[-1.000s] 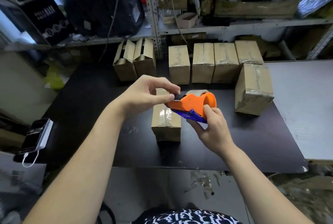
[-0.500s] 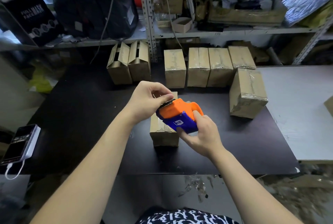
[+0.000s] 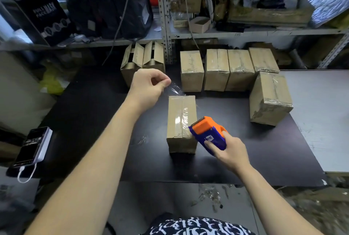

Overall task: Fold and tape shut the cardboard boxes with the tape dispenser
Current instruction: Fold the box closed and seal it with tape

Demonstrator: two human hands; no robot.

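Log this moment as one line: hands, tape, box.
left hand: pinches clear tape end | right hand: grips tape dispenser | center box: top seam taped, on black table

Probably a stockroom: metal shelving [image 3: 165, 17], taped cardboard boxes [image 3: 217, 70], packing table [image 3: 94, 111].

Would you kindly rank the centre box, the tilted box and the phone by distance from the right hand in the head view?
1. Centre box: just left of the right hand.
2. Tilted box: back right.
3. Phone: far left.
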